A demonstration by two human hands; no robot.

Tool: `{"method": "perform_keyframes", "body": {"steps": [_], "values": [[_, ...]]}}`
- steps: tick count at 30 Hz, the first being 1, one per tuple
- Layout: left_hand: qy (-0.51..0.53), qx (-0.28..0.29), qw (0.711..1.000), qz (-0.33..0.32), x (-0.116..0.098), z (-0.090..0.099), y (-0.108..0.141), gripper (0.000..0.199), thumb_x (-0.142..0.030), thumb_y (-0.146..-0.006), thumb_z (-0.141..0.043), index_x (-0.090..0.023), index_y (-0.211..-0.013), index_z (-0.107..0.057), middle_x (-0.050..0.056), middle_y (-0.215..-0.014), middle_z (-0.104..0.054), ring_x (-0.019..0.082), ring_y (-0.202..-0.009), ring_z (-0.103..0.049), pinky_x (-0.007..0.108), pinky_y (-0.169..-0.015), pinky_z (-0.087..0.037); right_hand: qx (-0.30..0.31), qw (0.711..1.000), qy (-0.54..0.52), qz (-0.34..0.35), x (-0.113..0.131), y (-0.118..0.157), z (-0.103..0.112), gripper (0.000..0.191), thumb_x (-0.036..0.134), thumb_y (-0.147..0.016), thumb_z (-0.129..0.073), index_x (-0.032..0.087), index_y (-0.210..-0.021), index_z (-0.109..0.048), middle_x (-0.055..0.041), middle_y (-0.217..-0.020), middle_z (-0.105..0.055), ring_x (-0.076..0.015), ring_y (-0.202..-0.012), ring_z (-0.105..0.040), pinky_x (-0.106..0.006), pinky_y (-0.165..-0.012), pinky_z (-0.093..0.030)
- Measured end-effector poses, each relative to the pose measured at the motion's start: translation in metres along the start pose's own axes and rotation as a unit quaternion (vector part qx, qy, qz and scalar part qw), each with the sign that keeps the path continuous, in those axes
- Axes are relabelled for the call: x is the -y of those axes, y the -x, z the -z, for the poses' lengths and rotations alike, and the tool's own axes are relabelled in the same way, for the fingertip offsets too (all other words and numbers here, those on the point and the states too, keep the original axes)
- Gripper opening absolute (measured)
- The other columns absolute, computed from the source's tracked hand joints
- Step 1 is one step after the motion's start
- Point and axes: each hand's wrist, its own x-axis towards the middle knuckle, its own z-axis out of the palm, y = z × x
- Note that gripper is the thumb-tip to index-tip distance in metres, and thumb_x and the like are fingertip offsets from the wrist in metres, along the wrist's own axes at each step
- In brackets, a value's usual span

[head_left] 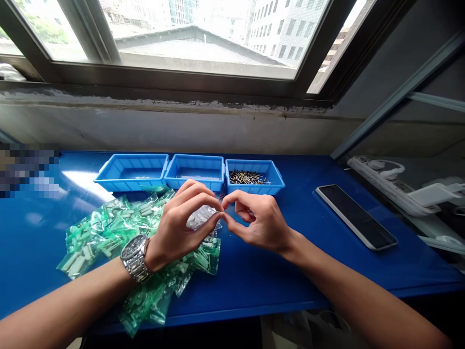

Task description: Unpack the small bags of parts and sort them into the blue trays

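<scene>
Right at the fingertips, here's the action: the clear plastic packets show through the loop of the left fingers and just to the left of where the two hands meet. The left hand has thumb and forefinger brought together, the right hand matches it, and the pinches touch, or nearly touch, tip to tip! Is there something between them? Can't tell; anything there is too small to make out.

For fine work like this, I'd call for a light pinch on both sides, wrists steady, one hand anchoring while the other does the moving, and the tips kept in plain sight.

Moving outward, green packets with pale pieces inside spread left of the fingers and under the left wrist, which wears a metal watch; keeping that wrist up should avoid dragging the heap. Just beyond the fingers, slightly right, slim metal pieces lie in the right bin, handy for a short reach. The middle bin sits straight beyond the left fingers, the left bin farther left. Well right of the fingers, a phone rests on the blue tabletop.
</scene>
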Motion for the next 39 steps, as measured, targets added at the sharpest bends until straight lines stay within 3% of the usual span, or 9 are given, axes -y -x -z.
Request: {"method": "perform_keyframes", "body": {"steps": [6, 10, 15, 24, 28, 32, 36, 39], "values": [[0.020, -0.011, 0.999, 0.034, 0.002, 0.000, 0.000, 0.009, -0.009, -0.093, -0.075, -0.016, -0.096, -0.070, 0.006, -0.093, -0.070, 0.021, -0.091, -0.062, 0.037, -0.081, -0.053, -0.050, 0.999, 0.012, 0.009, 0.003, 0.000, 0.002, 0.011, 0.014, -0.087, -0.074, 0.017, -0.096, -0.070, 0.0100, -0.061, -0.043, -0.0058, -0.048, -0.040, -0.020, -0.051, -0.037], [0.038, 0.016, 0.998, 0.045, 0.003, -0.001, 0.001, 0.007, -0.010, -0.093, -0.074, -0.016, -0.096, -0.071, 0.006, -0.095, -0.069, 0.020, -0.092, -0.062, 0.037, -0.081, -0.052, -0.073, 0.997, 0.010, 0.025, 0.007, 0.000, 0.002, 0.012, 0.013, -0.086, -0.074, 0.018, -0.096, -0.069, 0.0101, -0.060, -0.042, -0.0059, -0.047, -0.040, -0.020, -0.051, -0.038], [0.046, 0.038, 0.997, 0.049, 0.003, -0.003, 0.003, 0.009, -0.010, -0.094, -0.072, -0.017, -0.098, -0.071, 0.006, -0.097, -0.069, 0.021, -0.093, -0.061, 0.036, -0.081, -0.053, -0.071, 0.996, 0.010, 0.046, 0.008, 0.000, 0.002, 0.012, 0.013, -0.087, -0.073, 0.018, -0.097, -0.069, 0.0098, -0.062, -0.044, -0.0053, -0.047, -0.039, -0.020, -0.050, -0.037], [-0.010, -0.007, 0.999, 0.036, 0.004, 0.001, -0.001, 0.005, -0.016, -0.097, -0.071, -0.019, -0.101, -0.070, 0.006, -0.098, -0.070, 0.023, -0.095, -0.063, 0.039, -0.083, -0.053, 0.001, 0.999, 0.015, -0.036, -0.004, -0.002, 0.002, 0.010, 0.017, -0.088, -0.072, 0.018, -0.098, -0.070, 0.0096, -0.061, -0.041, -0.0072, -0.049, -0.039, -0.022, -0.052, -0.036], [-0.014, -0.060, 0.996, 0.058, 0.008, 0.005, -0.003, 0.008, -0.018, -0.102, -0.061, -0.020, -0.106, -0.068, 0.006, -0.102, -0.071, 0.022, -0.098, -0.064, 0.039, -0.084, -0.053, -0.067, 0.993, 0.072, -0.072, -0.017, -0.007, 0.017, 0.007, 0.022, -0.091, -0.070, 0.018, -0.096, -0.073, 0.0095, -0.058, -0.039, -0.0088, -0.049, -0.040, -0.023, -0.055, -0.038], [-0.010, -0.072, 0.995, 0.063, 0.012, 0.007, -0.004, 0.011, -0.015, -0.102, -0.057, -0.020, -0.103, -0.067, 0.005, -0.099, -0.071, 0.021, -0.095, -0.063, 0.037, -0.081, -0.052, -0.131, 0.972, 0.163, -0.109, -0.036, -0.011, 0.036, 0.011, 0.020, -0.091, -0.067, 0.017, -0.100, -0.074, 0.0086, -0.058, -0.041, -0.0102, -0.050, -0.044, -0.025, -0.059, -0.041], [-0.020, -0.071, 0.996, 0.051, 0.015, 0.008, -0.005, 0.012, -0.013, -0.101, -0.057, -0.020, -0.103, -0.067, 0.004, -0.097, -0.071, 0.021, -0.094, -0.063, 0.037, -0.080, -0.052, -0.065, 0.979, 0.164, -0.101, -0.034, -0.013, 0.037, 0.022, 0.019, -0.092, -0.065, 0.014, -0.112, -0.074, 0.0075, -0.061, -0.045, -0.0108, -0.051, -0.047, -0.025, -0.059, -0.042], [-0.030, -0.080, 0.995, 0.046, 0.018, 0.009, -0.006, 0.012, -0.011, -0.101, -0.057, -0.019, -0.102, -0.066, 0.004, -0.096, -0.071, 0.020, -0.092, -0.063, 0.037, -0.081, -0.051, 0.085, 0.985, 0.129, -0.074, -0.020, -0.017, 0.026, 0.022, 0.024, -0.094, -0.068, 0.016, -0.113, -0.076, 0.0060, -0.062, -0.052, -0.0114, -0.054, -0.050, -0.024, -0.058, -0.040]]}}
